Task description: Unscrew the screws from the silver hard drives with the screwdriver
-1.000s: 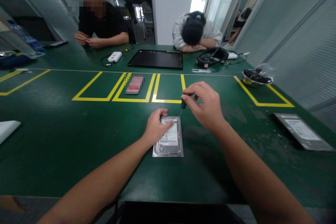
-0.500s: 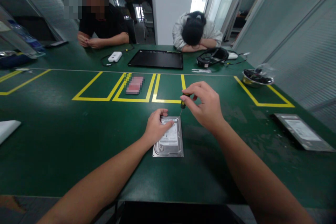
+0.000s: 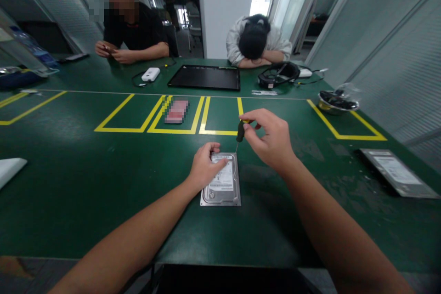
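Observation:
A silver hard drive with a white label lies flat on the green table in front of me. My left hand grips its far left part, thumb on the label and fingers over the far edge. Between the thumb and fingertips of my right hand is a small screwdriver with a dark and yellow handle. Its thin shaft points down, slightly tilted, and the tip meets the drive's far right corner. Whether a screw sits under the tip is too small to tell.
Another hard drive lies at the right. A metal bowl of dark items stands behind it. Further back are a black panel, coiled black cables and a white device. Two people sit across the table.
My right fingers have shifted on the screwdriver handle, showing more of it, and its tilt differs slightly. The left hand and hard drive stay still. The person opposite at left moved their hands.

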`<state>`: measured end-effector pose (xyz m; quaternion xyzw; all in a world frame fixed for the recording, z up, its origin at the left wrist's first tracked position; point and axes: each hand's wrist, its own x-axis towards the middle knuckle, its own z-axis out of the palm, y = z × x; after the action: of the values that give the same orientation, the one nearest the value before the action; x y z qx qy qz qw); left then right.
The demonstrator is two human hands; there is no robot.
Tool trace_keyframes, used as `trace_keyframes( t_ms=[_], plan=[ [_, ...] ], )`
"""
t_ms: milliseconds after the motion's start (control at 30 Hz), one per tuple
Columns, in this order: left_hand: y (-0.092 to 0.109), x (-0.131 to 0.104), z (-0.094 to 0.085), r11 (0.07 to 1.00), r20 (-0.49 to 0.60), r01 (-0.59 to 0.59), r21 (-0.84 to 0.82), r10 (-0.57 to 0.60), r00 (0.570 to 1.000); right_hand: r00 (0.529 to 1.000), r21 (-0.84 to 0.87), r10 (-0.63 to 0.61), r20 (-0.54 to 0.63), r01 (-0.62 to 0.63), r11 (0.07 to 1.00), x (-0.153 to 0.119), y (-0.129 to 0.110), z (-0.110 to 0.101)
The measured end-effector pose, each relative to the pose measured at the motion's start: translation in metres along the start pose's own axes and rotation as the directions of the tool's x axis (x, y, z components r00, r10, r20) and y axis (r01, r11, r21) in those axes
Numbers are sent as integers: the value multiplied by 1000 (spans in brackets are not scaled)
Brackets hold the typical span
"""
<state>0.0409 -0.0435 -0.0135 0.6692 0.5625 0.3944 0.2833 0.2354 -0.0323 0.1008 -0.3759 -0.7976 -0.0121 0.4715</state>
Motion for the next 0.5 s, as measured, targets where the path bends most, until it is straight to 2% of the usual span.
trace_keyframes(
  t_ms=[500],
  plan=[
    [-2,0,2,1000,1,7,-8,-7,1000,998,37,-47,41,46,998,0,1,2]
  ],
)
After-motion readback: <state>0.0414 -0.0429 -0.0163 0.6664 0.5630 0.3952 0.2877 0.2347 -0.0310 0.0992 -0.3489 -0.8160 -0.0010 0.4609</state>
